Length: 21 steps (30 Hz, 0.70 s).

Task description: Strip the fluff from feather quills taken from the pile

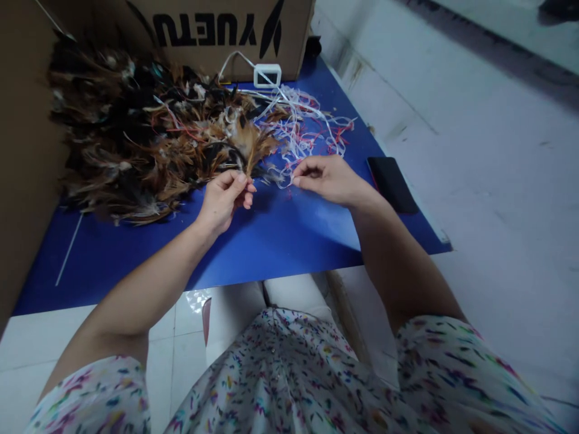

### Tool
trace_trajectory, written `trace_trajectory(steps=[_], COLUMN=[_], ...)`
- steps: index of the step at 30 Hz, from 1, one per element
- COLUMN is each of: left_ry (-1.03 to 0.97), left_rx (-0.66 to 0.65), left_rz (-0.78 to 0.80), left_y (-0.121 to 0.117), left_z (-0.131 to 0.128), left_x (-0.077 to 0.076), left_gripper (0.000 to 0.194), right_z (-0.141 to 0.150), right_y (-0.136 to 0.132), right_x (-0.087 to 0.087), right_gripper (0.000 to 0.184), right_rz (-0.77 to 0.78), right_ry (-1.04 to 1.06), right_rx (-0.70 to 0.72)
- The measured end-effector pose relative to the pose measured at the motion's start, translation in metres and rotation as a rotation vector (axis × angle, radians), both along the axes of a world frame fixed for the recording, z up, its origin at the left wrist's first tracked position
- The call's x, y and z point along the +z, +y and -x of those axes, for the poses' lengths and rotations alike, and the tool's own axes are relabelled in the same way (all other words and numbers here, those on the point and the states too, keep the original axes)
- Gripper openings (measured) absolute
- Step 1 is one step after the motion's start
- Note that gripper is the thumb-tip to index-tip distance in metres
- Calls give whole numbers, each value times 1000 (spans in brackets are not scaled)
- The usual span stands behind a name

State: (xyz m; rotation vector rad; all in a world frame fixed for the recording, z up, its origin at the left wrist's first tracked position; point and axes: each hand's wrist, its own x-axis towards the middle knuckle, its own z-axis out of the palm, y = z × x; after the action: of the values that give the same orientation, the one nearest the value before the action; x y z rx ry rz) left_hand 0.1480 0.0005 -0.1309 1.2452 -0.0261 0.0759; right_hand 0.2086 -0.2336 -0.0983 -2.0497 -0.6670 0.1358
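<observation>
We see a small bundle of brown feathers (253,147) pinched at its quill end by the left hand (224,199), thumb and forefinger closed on the stems just above the blue table (280,241). The bundle's long axis runs nearly upright in the picture, leaning a little to the right as it rises: quills toward the person, the fanned tips pointing away toward the cardboard box (226,30).

The right hand (328,179) sits just beside it, its fingertips closed on a thin white strand (289,178). This strand seems to run across to the quill end, though it is too fine for us to say whether it is already wound round the stems.

As for progress, we judge this single bundle to be gathered and in hand, with its binding at an early stage at most. Far more appears to be left: a large heap of loose feathers (136,138), brown and black, lies to the left, touching the held bundle's tips. We can make out no separate pile of finished bundles.

Beyond the hands a tangle of white and red strings (312,129) spreads over the table. A small white device (267,75) stands against the box, and a dark phone (392,184) lies near the table's right edge.
</observation>
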Motion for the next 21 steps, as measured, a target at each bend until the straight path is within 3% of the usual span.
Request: trace_trajectory(steps=[4, 7, 13, 17, 21], left_ry=[36, 32, 40, 10, -18], left_rx=[-35, -68, -116, -75, -23], left_rz=[18, 27, -5, -44, -119], left_y=[-1, -1, -2, -4, -3], left_z=[3, 4, 5, 5, 3], left_x=[-1, -2, -4, -6, -8], left_gripper=[51, 50, 49, 51, 51], right_z=[7, 10, 13, 11, 10], right_y=[28, 47, 65, 66, 65], right_x=[17, 19, 4, -9, -16], right_gripper=[6, 10, 11, 8, 7], right_rz=[-76, -80, -156, -136, -94], right_ry=[202, 245, 183, 156, 120], right_rx=[96, 98, 95, 122, 52])
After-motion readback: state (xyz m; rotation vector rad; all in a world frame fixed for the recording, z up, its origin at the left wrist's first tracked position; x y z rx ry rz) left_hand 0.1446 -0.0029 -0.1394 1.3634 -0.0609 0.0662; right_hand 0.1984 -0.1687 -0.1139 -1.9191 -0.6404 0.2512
